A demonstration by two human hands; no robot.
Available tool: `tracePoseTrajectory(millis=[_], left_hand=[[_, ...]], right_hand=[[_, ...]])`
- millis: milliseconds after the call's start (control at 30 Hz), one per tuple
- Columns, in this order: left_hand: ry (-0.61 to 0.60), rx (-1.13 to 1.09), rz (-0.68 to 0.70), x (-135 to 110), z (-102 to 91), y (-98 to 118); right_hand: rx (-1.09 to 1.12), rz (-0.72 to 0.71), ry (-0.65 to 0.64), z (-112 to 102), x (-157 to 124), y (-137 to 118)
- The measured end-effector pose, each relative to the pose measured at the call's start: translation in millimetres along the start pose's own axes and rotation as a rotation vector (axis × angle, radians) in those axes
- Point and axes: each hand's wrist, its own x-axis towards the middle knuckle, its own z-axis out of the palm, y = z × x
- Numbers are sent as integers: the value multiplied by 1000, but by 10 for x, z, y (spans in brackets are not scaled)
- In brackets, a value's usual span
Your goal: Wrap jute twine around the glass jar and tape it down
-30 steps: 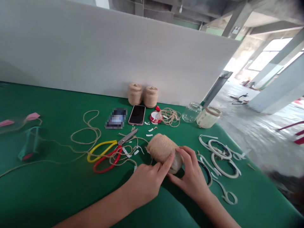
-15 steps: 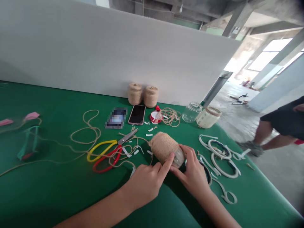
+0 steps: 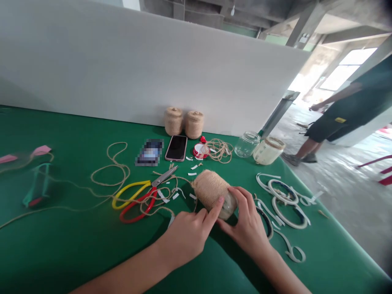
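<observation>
A glass jar [image 3: 212, 189] wrapped mostly in jute twine lies on its side, its bare glass end [image 3: 228, 205] towards the lower right. My left hand [image 3: 191, 230] presses an outstretched index finger on the edge of the twine, the other fingers curled against the jar's near side. Around the glass end my right hand [image 3: 245, 216] is closed, fingers over the far side and thumb at the near side. From the wrapped end, twine [image 3: 183, 178] trails left, over scissors [image 3: 153, 190] with one yellow and one red handle.
Two twine-covered jars [image 3: 194, 125] stand by the white partition [image 3: 153, 69]. A phone [image 3: 176, 148], coiled twine [image 3: 219, 151], a clear jar [image 3: 246, 145], a cream-coloured jar [image 3: 268, 151] and tape rolls [image 3: 289, 213] lie around. A person [image 3: 343, 110] stands beyond the table's right edge.
My right hand has shifted slightly on the glass end, and the jar looks a little turned. My left hand stays nearly still. The person at the right has moved closer to the table.
</observation>
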Motion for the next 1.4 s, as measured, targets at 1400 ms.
tracePoseTrajectory(millis=[1400], left_hand=[[127,-22,46,-39,-19,7]], right_hand=[[67,50,-23,-37,23,12]])
